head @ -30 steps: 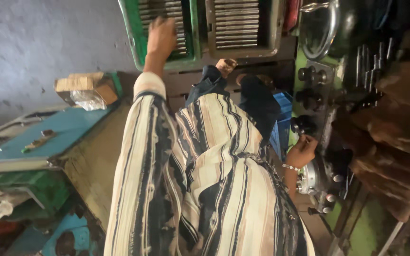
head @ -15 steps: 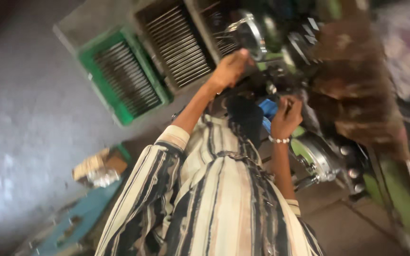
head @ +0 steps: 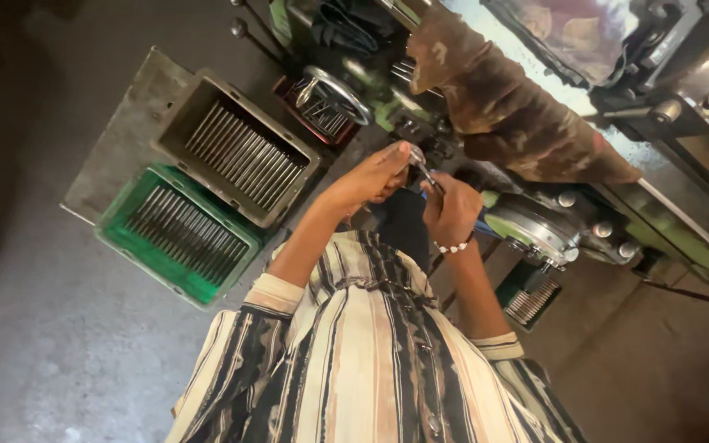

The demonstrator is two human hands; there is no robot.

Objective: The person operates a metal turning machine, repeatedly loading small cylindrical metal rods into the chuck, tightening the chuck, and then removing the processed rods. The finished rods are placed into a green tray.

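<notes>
My left hand (head: 377, 174) and my right hand (head: 451, 210) meet in front of my chest, above my striped shirt (head: 371, 361). Between them is a thin shiny metal rod (head: 420, 164). My left fingers pinch its upper end and my right fingers close around its lower part. A white bead bracelet (head: 453, 246) sits on my right wrist. Both hands hover just in front of a green machine (head: 535, 234) with round metal knobs.
A grey crate (head: 240, 152) and a green crate (head: 178, 234), both filled with rows of metal rods, stand on the concrete floor at left. A handwheel (head: 338, 94) and a brown rag (head: 519, 123) are on the machine. A small tray of rods (head: 533, 299) lies lower right.
My left hand came away from the crates and joined my right hand in front of me. The view swung, so the crates now lie at left and the machine at right.
</notes>
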